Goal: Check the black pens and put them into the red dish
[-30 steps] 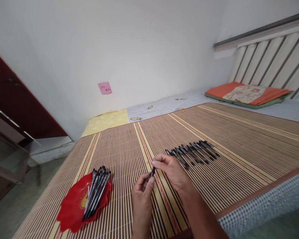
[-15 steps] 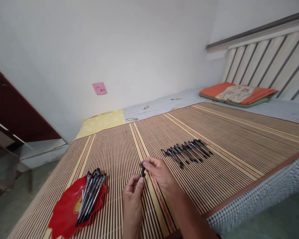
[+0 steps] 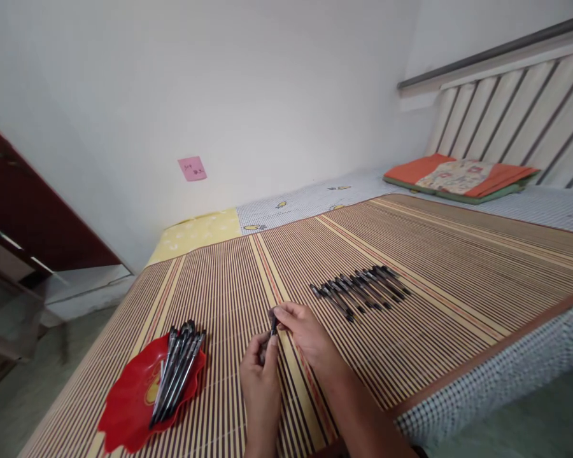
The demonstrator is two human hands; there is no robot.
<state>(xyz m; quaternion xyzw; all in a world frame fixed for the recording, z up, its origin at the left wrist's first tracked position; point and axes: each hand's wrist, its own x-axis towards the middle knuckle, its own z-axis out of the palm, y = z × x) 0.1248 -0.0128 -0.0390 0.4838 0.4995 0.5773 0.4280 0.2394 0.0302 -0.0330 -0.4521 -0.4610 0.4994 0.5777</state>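
Observation:
Between my two hands is a black pen (image 3: 274, 326), mostly hidden by fingers, so I cannot tell whether its cap is on. My left hand (image 3: 261, 369) pinches its nearer end between thumb and forefinger. At the upper end, the fingertips of my right hand (image 3: 302, 327) are closed on it. To the right, several black pens (image 3: 358, 291) lie side by side in a slanting row on the striped bamboo mat (image 3: 219, 286). Left of my hands, a red scalloped plate (image 3: 124, 407) holds a bundle of several more pens (image 3: 179, 372).
The mat covers a bed with a checked sheet (image 3: 310, 197) and a yellow patterned cloth (image 3: 198, 232). Folded orange and green bedding (image 3: 463, 177) lies by the slatted headboard (image 3: 516, 114). A pink note (image 3: 191, 168) is stuck on the wall.
My left hand has shifted slightly to the right and its grip on the pen has changed a little. My right hand stays nearly in place. The view has moved slightly.

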